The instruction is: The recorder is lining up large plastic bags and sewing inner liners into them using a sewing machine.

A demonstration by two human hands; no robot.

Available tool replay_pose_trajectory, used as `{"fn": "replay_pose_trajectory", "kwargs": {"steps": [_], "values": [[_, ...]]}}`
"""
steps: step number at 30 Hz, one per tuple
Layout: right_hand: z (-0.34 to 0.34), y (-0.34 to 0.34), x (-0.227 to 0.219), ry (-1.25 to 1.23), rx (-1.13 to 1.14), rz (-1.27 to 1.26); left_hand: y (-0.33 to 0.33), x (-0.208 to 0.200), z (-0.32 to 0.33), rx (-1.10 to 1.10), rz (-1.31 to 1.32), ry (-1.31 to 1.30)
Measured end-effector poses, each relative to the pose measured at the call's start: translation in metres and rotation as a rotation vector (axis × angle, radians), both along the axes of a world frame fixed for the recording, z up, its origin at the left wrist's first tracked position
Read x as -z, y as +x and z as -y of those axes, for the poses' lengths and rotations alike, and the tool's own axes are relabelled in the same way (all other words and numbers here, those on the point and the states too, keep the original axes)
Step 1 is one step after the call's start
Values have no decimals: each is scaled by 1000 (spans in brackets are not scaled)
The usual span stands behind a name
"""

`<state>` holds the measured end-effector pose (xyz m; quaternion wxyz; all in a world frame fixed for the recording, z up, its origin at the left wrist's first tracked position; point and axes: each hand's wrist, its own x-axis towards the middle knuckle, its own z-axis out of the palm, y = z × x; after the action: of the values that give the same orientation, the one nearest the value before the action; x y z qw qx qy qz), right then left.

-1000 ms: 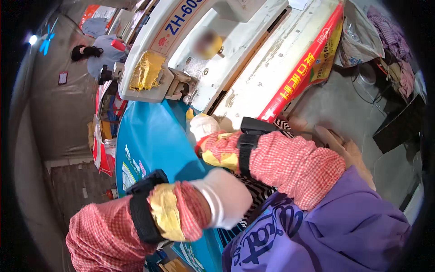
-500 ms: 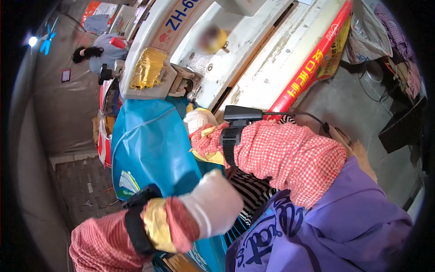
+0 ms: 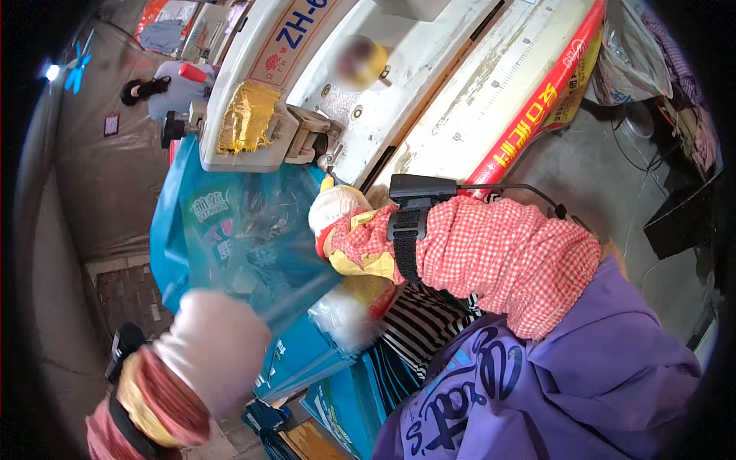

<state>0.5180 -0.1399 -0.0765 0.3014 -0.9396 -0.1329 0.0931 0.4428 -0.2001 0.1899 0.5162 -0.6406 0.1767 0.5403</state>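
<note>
While left hand [image 3: 211, 345], blurred, seemingly grips blue bag [image 3: 230, 238], right hand [image 3: 331, 215] presses it, fingers curled.

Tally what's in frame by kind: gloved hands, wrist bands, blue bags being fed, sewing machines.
Gloved hands: 2, left hand and right hand
Black wrist bands: 2
Blue printed bag at the machine head: 1
White sewing machine: 1
Total: 6

Your left hand [image 3: 211, 349] sits nearest you, below the bag [image 3: 238, 238]. Your right hand [image 3: 333, 215] lies right of the bag. The sewing machine [image 3: 368, 84] stands beyond both.
</note>
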Motion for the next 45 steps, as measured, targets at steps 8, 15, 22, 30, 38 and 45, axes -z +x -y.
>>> {"fn": "replay_pose_trajectory", "kwargs": {"steps": [8, 15, 22, 30, 38, 45], "values": [[-101, 9, 97, -1116, 481, 644, -41, 93, 17, 122, -153, -772], [-86, 17, 96, -1591, 649, 718, -17, 45, 46, -80, -334, -270], [-71, -12, 12, -1351, 1047, 282, -56, 86, 26, -106, 29, -787], [-37, -18, 46, -1726, 737, 868, 12, 30, -17, 44, 141, -930], [61, -43, 11, 99, 138, 455, -30, 44, -17, 262, -134, -1067], [52, -12, -15, 9, 66, 406, -25, 105, -36, 93, 149, -1228]]}}
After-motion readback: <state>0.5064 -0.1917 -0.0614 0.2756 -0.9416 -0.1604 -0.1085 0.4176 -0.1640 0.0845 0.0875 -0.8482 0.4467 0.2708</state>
